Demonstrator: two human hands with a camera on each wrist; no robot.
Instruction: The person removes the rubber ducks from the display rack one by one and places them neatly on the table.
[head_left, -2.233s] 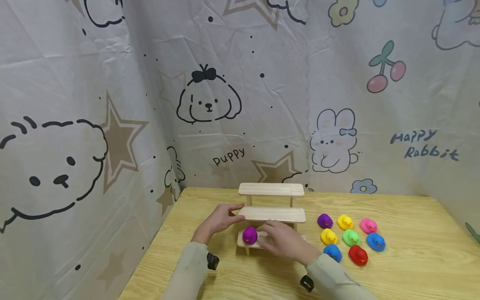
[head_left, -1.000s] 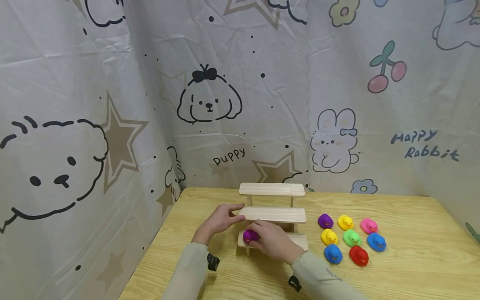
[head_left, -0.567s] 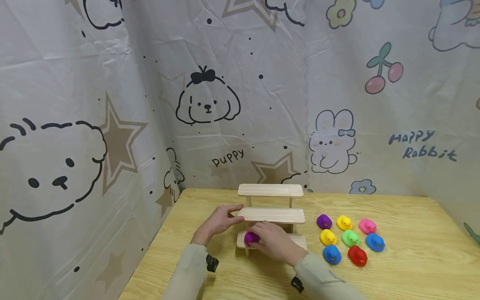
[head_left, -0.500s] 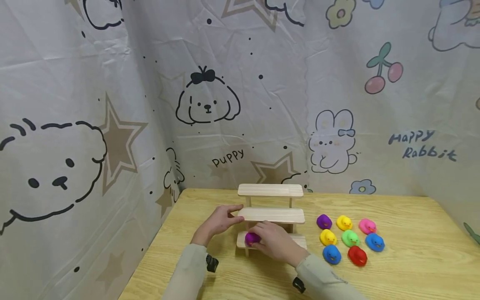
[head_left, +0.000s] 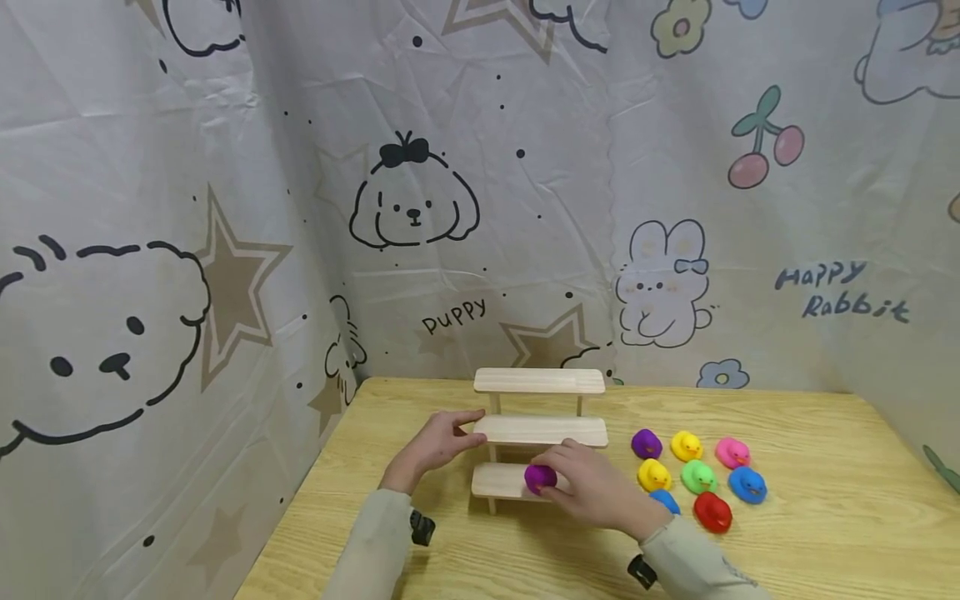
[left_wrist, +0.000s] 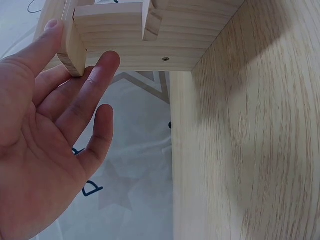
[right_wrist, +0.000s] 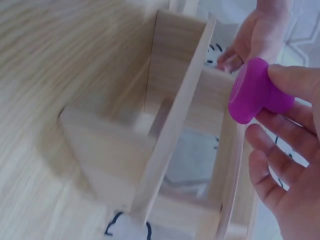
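A small three-tier wooden display shelf stands on the table. At the left end of its middle tier, my left hand holds the board between thumb and fingers; the left wrist view has the thumb on the board end and the other fingers behind it. My right hand pinches a magenta rubber duck between thumb and fingers, over the lowest tier. In the right wrist view the duck is clear of the boards, its flat base turned left.
Right of the shelf sit several rubber ducks: purple, two yellow, pink, green, two blue, and red. My right forearm partly covers the nearer blue duck. A printed curtain hangs behind the wooden table.
The magenta duck stood on the lowest tier's left end; my right hand closed on it and has carried it rightward along that tier. My left hand stays put.
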